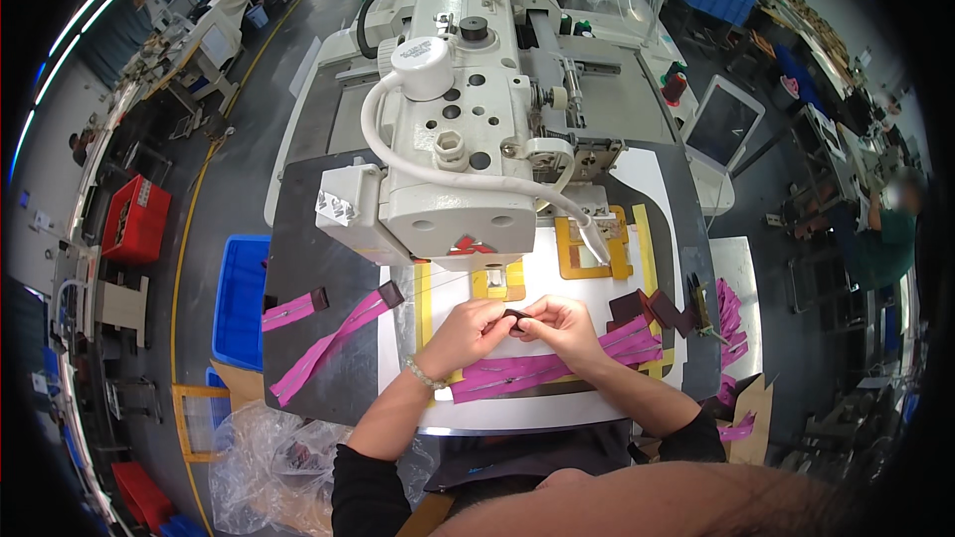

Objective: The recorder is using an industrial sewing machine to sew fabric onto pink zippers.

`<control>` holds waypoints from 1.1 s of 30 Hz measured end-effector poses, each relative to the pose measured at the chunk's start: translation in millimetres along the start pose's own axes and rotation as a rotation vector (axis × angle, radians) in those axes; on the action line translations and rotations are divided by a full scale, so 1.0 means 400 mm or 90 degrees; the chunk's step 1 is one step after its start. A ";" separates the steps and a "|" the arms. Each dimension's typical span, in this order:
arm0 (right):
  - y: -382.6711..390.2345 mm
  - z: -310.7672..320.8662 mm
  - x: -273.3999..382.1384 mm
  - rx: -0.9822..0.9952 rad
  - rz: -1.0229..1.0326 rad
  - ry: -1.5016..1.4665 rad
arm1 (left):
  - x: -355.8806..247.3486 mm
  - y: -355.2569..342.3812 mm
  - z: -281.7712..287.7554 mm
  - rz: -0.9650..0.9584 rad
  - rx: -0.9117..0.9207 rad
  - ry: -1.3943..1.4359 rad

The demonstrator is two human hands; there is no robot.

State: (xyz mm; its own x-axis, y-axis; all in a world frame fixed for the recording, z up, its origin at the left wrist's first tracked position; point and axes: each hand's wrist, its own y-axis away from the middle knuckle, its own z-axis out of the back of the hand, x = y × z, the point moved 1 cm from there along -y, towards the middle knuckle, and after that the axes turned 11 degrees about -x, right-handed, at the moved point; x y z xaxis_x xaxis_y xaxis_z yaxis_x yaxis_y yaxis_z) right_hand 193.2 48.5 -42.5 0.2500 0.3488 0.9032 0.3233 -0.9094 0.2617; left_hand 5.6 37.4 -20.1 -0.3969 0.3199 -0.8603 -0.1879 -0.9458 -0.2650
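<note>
My left hand (470,334) and my right hand (563,328) meet in front of the sewing machine head (453,209). Between their fingertips is a small dark brown piece (516,316), mostly covered by the fingers. Under my wrists lie pink zipper strips (512,375) on the white work plate (398,378). To the right, several dark brown patches (670,314) rest beside the strips. At the left, a pink zipper (333,345) with a dark brown tab (391,294) on its end lies on the dark tabletop (318,194), next to another shorter-looking one.
A yellow clamp frame (574,257) sits right of the machine head, and a smaller yellow frame (514,281) lies below it. A blue bin (239,298) stands left of the table, above crumpled clear plastic (279,467). A control screen (724,122) stands at the right.
</note>
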 end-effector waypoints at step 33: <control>0.021 -0.018 0.042 0.013 0.015 0.121 | -0.001 0.012 -0.011 0.106 0.011 0.162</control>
State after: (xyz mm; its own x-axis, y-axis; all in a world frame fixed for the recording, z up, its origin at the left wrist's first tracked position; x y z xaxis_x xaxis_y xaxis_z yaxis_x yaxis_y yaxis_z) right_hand 193.5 45.0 -22.8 0.0818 0.2772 0.9573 0.3389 -0.9111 0.2348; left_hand 8.9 32.5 -23.2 -0.1860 0.1345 -0.9733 -0.1562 -0.9820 -0.1059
